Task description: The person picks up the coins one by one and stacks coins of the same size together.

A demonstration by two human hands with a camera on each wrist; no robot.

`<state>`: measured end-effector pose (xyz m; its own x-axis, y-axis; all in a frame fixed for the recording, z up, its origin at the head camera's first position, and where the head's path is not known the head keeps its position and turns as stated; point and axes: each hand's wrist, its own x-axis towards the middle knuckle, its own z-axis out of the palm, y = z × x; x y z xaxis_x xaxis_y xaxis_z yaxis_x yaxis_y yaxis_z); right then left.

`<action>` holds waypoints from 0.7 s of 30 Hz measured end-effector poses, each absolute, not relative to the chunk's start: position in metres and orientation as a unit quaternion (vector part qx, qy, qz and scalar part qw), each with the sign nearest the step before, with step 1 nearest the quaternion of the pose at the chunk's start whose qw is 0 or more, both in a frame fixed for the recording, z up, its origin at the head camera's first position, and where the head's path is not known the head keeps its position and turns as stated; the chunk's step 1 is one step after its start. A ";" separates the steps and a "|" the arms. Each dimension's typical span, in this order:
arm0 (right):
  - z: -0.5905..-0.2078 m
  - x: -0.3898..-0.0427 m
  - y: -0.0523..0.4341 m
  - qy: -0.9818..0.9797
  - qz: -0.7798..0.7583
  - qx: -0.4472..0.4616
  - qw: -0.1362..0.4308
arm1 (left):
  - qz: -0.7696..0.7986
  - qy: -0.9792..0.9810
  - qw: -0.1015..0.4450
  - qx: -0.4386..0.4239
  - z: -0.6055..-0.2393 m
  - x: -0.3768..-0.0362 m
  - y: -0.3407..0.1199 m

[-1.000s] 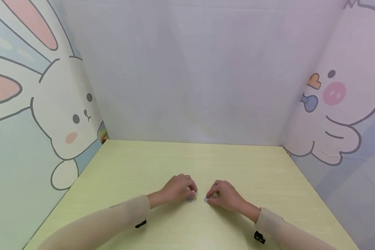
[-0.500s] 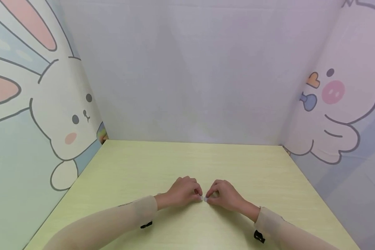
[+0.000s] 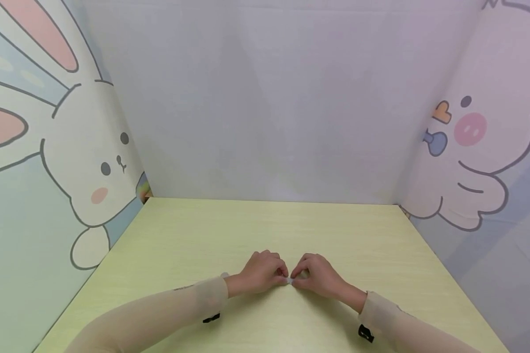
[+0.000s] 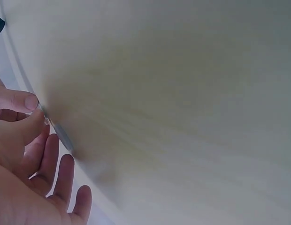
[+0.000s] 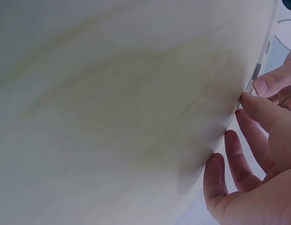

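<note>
My left hand (image 3: 260,274) and right hand (image 3: 319,278) meet low in the middle of the table in the head view, fingertips almost touching. Between them shows a small pale flat piece (image 3: 290,281); the thumb and index finger of each hand pinch at it. Most of it is covered by the fingertips, and I cannot tell whether it is one piece or two edge to edge. In the left wrist view a thin greyish piece (image 4: 63,136) lies flat just beyond the left fingers. The other fingers of both hands are loosely bent near the tabletop.
A pale round bit (image 3: 224,274) peeks out behind the left cuff. In the right wrist view a thin grey piece (image 5: 256,70) lies on the table past the fingertips. The yellowish table (image 3: 274,220) ends at a pale cloth backdrop (image 3: 269,108) with cartoon side panels.
My left hand has moved right with its pinched piece until its fingertips meet the right ones. The right hand has stayed almost still, and the pale bit behind the left cuff has come into view.
</note>
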<state>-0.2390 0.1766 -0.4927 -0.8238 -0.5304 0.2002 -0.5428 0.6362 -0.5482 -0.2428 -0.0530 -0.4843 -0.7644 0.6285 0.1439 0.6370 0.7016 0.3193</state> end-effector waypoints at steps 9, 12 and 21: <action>-0.493 -0.239 0.176 -0.906 0.312 0.285 0.010 | -0.195 -0.920 0.010 -0.341 -0.481 -0.239 -0.049; -0.493 -0.239 0.176 -0.907 0.312 0.284 0.008 | -0.192 -0.920 0.011 -0.340 -0.484 -0.241 -0.047; -0.493 -0.240 0.176 -0.910 0.299 0.286 0.015 | -0.195 -0.918 0.012 -0.345 -0.489 -0.244 -0.044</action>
